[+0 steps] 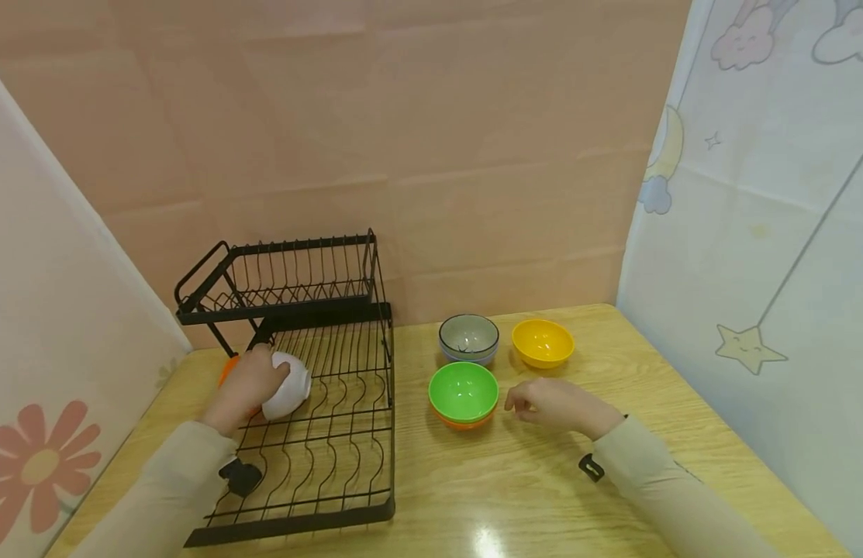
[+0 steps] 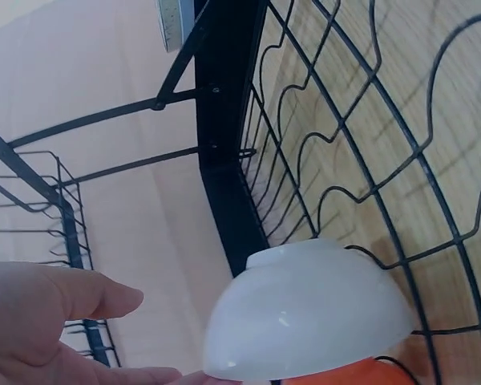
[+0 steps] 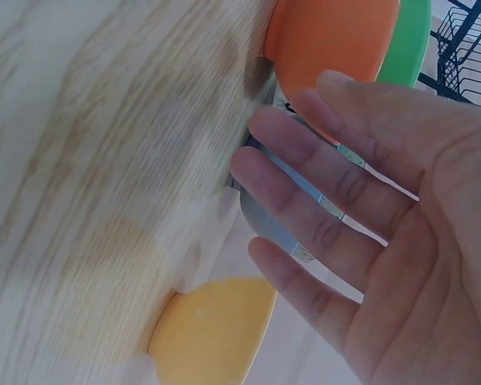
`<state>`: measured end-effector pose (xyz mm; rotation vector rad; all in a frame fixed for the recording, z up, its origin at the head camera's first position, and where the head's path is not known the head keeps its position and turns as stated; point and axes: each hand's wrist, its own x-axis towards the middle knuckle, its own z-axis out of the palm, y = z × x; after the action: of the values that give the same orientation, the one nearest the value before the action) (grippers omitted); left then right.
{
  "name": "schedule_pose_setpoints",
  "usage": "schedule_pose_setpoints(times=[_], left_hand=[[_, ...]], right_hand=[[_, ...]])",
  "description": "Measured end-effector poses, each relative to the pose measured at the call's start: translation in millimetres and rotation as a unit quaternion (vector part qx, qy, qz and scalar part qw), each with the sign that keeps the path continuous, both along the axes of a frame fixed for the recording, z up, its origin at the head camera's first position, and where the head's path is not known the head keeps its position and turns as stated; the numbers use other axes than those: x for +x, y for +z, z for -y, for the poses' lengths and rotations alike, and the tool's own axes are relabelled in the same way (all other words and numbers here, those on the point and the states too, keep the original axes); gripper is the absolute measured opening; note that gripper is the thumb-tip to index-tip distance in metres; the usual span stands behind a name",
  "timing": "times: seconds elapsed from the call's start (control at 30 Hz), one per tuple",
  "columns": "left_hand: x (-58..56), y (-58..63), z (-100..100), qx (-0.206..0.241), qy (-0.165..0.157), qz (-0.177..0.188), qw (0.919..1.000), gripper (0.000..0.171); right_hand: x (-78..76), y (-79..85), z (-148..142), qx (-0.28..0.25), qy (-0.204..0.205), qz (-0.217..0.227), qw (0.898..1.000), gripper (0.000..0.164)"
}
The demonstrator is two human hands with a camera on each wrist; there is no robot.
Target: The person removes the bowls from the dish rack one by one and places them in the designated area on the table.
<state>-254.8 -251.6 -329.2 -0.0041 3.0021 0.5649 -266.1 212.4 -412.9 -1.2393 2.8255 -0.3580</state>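
At left of centre in the head view, the white bowl (image 1: 287, 387) is being supported, tilted on edge, by the lower tier of the black rack (image 1: 284, 529). Its rim is being touched by the extended fingers of the left hand (image 1: 246, 387); nothing is being held by the right hand (image 1: 557, 404), its fingers loosely spread. A light, stiff, somewhat slippery bowl is being presumed, best pinched at rim or foot. The thumb's gap from the bowl is being revealed in the left wrist view, but concealed in the head view.
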Motion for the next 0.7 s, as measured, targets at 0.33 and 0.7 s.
schedule_pose_setpoints(times=[0.33,0.7], left_hand=[[-15.0,-15.8,14,0.096,0.049,0.058,0.9925,0.059],[-20.6,-26.7,19,0.219,0.09,0.109,0.9655,0.072]], right_hand=[[0.4,-3.4,-1,0.006,-0.008,0.0,1.0,0.008],[-1.9,-4.8,-1,0.004,-0.003,-0.014,1.0,0.007]])
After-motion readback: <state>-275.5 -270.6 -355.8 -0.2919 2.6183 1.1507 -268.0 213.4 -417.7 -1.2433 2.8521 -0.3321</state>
